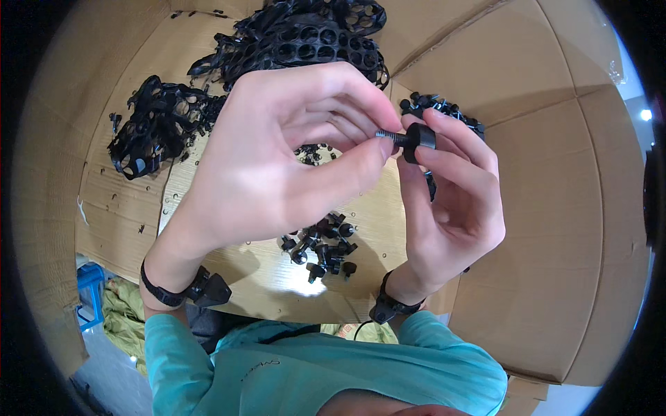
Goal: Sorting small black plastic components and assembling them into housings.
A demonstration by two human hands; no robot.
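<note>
Held up above the table is a black knob screw (419, 143), with a thick round head and a threaded shank pointing left. My right hand (461, 187) grips its head between thumb and fingers. At the shank, the thumb and forefinger of my left hand (260, 156) close around the threaded end. Whether a small part sits between those fingertips is hidden. Below the hands, several similar knob screws (322, 246) lie in a loose heap on the wooden tabletop (374, 229). Small black rings (316, 154) are scattered behind my left hand.
Perforated black sheet scraps (312, 41) are piled at the back, with another tangle (149, 125) at the left. More black screws (444, 109) lie beyond my right hand. Cardboard walls (534, 229) surround the table. A blue plastic stool (89, 295) stands at lower left.
</note>
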